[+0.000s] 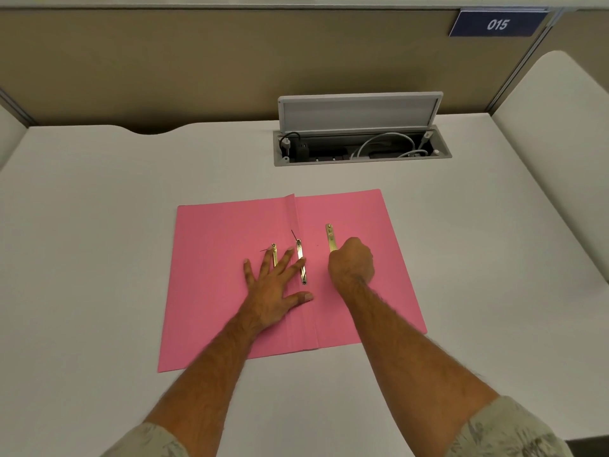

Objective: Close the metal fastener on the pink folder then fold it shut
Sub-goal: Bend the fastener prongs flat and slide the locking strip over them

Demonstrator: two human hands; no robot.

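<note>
Pink card lies open under both my hands: the pink folder (230, 291) is spread flat on the desk (99, 225), its centre crease running between my wrists. My left hand (275, 288) rests palm down on the left leaf, fingers fanned wide and flat, thumb pointing toward the crease. Under those fingers lie two brass pieces: a short brass strip (274, 255) beneath my middle fingers, and the metal fastener (301, 260) along the crease, just under my forefinger, with thin dark prongs sticking up at its far end. My right hand (351, 263) is curled into a loose fist on the right leaf, knuckles up, and its fingertips seem to be pinching the near end of a loose brass bar (331, 237), though the grip itself is hidden beneath the hand. That bar points away from me, beyond my right knuckles. Well beyond both hands, an open cable box (362, 145) is sunk into the desk, its lid raised, white and black leads coiled inside. Farther off to the right, a blue sign (497, 24) reads 015.
</note>
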